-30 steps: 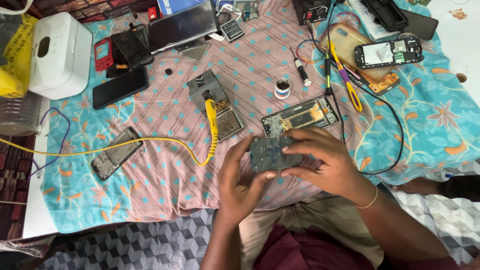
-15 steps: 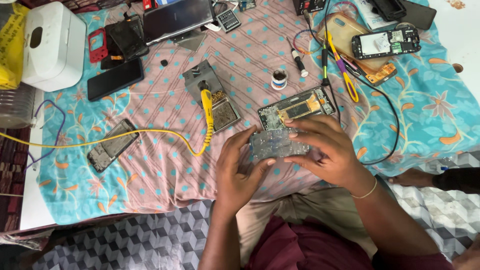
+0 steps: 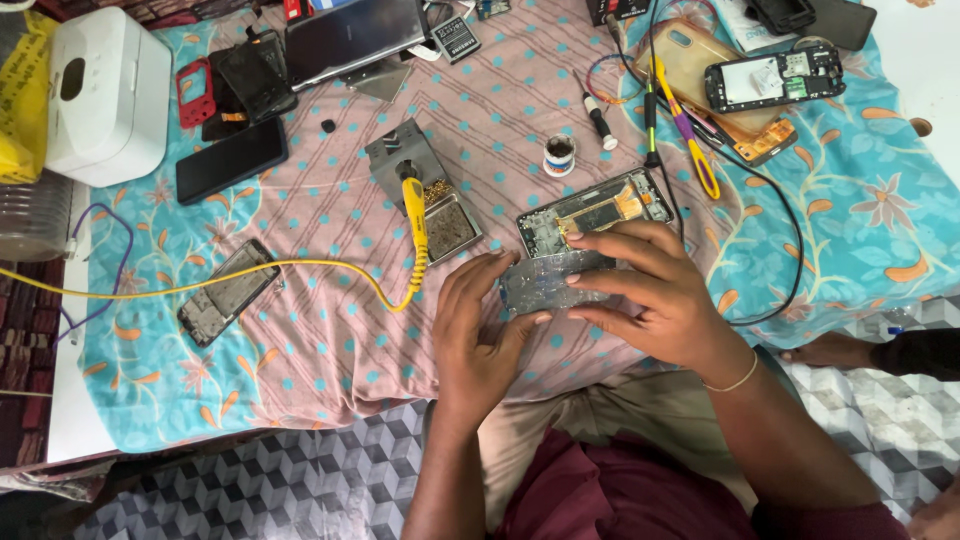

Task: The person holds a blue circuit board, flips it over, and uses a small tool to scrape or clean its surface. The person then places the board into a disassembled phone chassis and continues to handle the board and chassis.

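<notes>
- The patterned cloth (image 3: 330,330) now sits lower and larger in view than half a second back; the head has dipped toward the work.
- Top left, the rounded white box (image 3: 105,95) beside a yellow bag (image 3: 18,100); no label is readable.
- The opened phone frame (image 3: 595,212) lies just beyond the hands.
- The left hand (image 3: 478,325) and right hand (image 3: 655,295) keep their fingers pinched on the grey phone panel (image 3: 545,283), held at the table's near edge.
- The yellow soldering iron (image 3: 415,215) rests in its stand.

Black phone screen (image 3: 231,160) left; cracked screen (image 3: 228,292) below it.
</notes>
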